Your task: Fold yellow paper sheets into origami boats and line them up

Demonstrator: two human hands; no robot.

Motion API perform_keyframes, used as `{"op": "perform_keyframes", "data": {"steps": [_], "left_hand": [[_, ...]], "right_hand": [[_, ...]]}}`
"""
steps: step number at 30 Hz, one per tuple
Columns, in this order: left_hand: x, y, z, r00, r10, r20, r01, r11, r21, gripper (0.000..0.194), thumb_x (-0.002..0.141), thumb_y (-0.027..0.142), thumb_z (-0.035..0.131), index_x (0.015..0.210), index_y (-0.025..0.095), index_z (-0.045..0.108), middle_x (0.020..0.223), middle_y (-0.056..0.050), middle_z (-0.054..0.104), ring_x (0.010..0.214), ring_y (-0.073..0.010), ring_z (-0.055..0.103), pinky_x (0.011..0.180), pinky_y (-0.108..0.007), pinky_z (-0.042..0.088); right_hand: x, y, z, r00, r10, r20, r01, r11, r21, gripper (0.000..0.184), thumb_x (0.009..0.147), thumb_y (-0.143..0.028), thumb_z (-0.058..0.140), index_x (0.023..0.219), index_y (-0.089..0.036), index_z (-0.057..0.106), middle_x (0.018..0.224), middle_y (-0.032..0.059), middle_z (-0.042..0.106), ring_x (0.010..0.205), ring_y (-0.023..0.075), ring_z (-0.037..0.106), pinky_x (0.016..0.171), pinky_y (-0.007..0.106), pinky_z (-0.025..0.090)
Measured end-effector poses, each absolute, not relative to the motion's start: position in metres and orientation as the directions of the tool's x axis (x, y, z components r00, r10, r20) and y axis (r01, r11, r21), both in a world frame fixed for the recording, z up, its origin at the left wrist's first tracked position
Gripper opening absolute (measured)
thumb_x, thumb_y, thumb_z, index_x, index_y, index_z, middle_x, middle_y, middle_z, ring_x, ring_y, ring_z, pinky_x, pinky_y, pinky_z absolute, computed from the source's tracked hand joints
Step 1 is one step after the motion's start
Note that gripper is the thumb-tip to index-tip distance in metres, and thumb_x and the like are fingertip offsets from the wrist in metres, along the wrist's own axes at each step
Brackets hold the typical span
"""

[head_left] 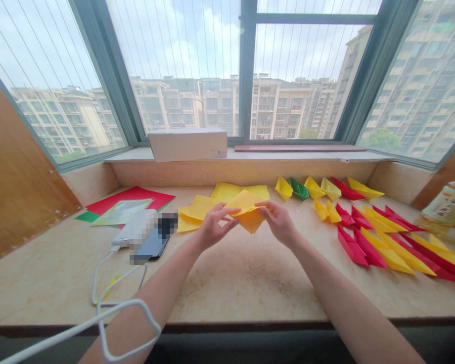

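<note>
Between both hands, a folded sheet of yellow paper [251,221] is held just above the stone counter [246,283]. Its lower part comes to a point facing me, and a lighter flap stands behind. My left hand [219,223] pinches its left corner between thumb and fingers. On the opposite corner, my right hand [277,218] grips with thumb and index finger. Behind it lies a flat yellow sheet [240,190]. Another yellow paper with folds [193,212] rests to the left, partly hidden behind my left hand.
Folded paper boats [387,250] in yellow, red and green stand in rows at right. A bottle [445,205] is at the far right edge. Left are red sheets [114,198], a power bank [134,228], a phone [155,242] and a looping white cable [136,303]. A white box [187,145] sits on the windowsill.
</note>
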State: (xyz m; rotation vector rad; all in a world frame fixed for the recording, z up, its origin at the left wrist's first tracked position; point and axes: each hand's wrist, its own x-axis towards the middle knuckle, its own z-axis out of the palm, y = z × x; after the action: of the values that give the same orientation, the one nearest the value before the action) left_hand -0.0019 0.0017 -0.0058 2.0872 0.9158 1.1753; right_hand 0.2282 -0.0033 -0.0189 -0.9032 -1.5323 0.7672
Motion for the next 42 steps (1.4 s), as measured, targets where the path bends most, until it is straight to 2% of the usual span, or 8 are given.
{"op": "perform_keyframes", "data": {"steps": [10, 14, 19, 24, 30, 33, 36, 42], "left_hand": [[0.003, 0.002, -0.005, 0.322, 0.748, 0.58, 0.274, -0.66, 0.699, 0.037, 0.091, 0.044, 0.055, 0.112, 0.019, 0.072, 0.103, -0.012, 0.068, 0.091, -0.021, 0.064, 0.07, -0.027, 0.056], [0.002, 0.004, -0.005, 0.294, 0.724, 0.624, 0.262, -0.689, 0.676, 0.035, 0.092, 0.042, 0.056, 0.11, 0.018, 0.074, 0.098, -0.011, 0.068, 0.093, -0.0222, 0.062, 0.079, -0.03, 0.051], [0.004, 0.003, -0.005, 0.3, 0.702, 0.646, 0.218, -0.71, 0.67, 0.034, 0.092, 0.041, 0.056, 0.111, 0.019, 0.074, 0.103, -0.012, 0.069, 0.099, -0.0239, 0.062, 0.089, -0.035, 0.047], [0.005, 0.0, -0.001, 0.303, 0.719, 0.626, 0.198, -0.69, 0.696, 0.033, 0.091, 0.042, 0.057, 0.097, 0.017, 0.078, 0.125, -0.015, 0.065, 0.117, -0.0279, 0.058, 0.103, -0.04, 0.041], [0.006, 0.002, -0.001, 0.281, 0.755, 0.593, 0.13, -0.642, 0.756, 0.032, 0.089, 0.042, 0.06, 0.088, 0.014, 0.076, 0.118, -0.016, 0.067, 0.112, -0.0266, 0.06, 0.098, -0.039, 0.047], [0.008, 0.007, -0.007, 0.24, 0.792, 0.561, 0.001, -0.578, 0.816, 0.03, 0.084, 0.042, 0.068, 0.095, 0.014, 0.072, 0.113, -0.015, 0.069, 0.107, -0.0245, 0.064, 0.091, -0.037, 0.052], [0.01, 0.011, -0.011, 0.193, 0.831, 0.521, -0.111, -0.509, 0.853, 0.038, 0.079, 0.038, 0.074, 0.107, 0.015, 0.064, 0.109, -0.012, 0.071, 0.103, -0.022, 0.066, 0.087, -0.034, 0.053], [0.01, 0.009, -0.01, 0.187, 0.86, 0.475, -0.145, -0.454, 0.879, 0.048, 0.077, 0.033, 0.076, 0.118, 0.017, 0.056, 0.098, -0.008, 0.073, 0.096, -0.0198, 0.067, 0.085, -0.033, 0.053]], "right_hand": [[0.227, -0.006, -0.012, 0.011, 0.862, 0.506, 0.129, 0.501, -0.856, 0.045, 0.084, -0.061, 0.057, 0.088, -0.018, 0.071, 0.092, 0.0087, 0.071, 0.086, 0.0226, 0.065, 0.069, 0.029, 0.052], [0.226, -0.008, -0.008, -0.009, 0.843, 0.538, 0.08, 0.537, -0.84, 0.042, 0.084, -0.058, 0.06, 0.085, -0.018, 0.074, 0.104, 0.0104, 0.069, 0.097, 0.0241, 0.063, 0.077, 0.032, 0.052], [0.227, -0.011, -0.004, 0.023, 0.847, 0.531, 0.04, 0.53, -0.847, 0.038, 0.081, -0.056, 0.066, 0.087, -0.019, 0.075, 0.104, 0.0097, 0.068, 0.098, 0.0239, 0.062, 0.083, 0.035, 0.051], [0.229, -0.011, -0.004, 0.061, 0.846, 0.53, 0.041, 0.528, -0.848, 0.033, 0.078, -0.052, 0.07, 0.077, -0.02, 0.075, 0.099, 0.008, 0.066, 0.093, 0.0213, 0.061, 0.079, 0.032, 0.05], [0.227, -0.012, -0.004, 0.095, 0.859, 0.504, 0.041, 0.502, -0.864, 0.032, 0.075, -0.05, 0.073, 0.075, -0.019, 0.071, 0.081, 0.0042, 0.065, 0.077, 0.0174, 0.06, 0.068, 0.028, 0.047], [0.225, -0.011, -0.005, 0.111, 0.89, 0.443, -0.04, 0.449, -0.893, 0.033, 0.072, -0.05, 0.076, 0.078, -0.019, 0.065, 0.076, 0.0016, 0.066, 0.069, 0.0157, 0.06, 0.061, 0.026, 0.046], [0.224, -0.009, -0.007, 0.117, 0.889, 0.442, -0.131, 0.455, -0.881, 0.035, 0.069, -0.046, 0.079, 0.086, -0.022, 0.06, 0.079, 0.0003, 0.068, 0.071, 0.016, 0.063, 0.064, 0.026, 0.048], [0.224, -0.007, -0.007, 0.142, 0.891, 0.43, -0.137, 0.448, -0.883, 0.047, 0.068, -0.041, 0.081, 0.107, -0.022, 0.064, 0.076, -0.0008, 0.067, 0.075, 0.0158, 0.065, 0.07, 0.028, 0.051]]}}
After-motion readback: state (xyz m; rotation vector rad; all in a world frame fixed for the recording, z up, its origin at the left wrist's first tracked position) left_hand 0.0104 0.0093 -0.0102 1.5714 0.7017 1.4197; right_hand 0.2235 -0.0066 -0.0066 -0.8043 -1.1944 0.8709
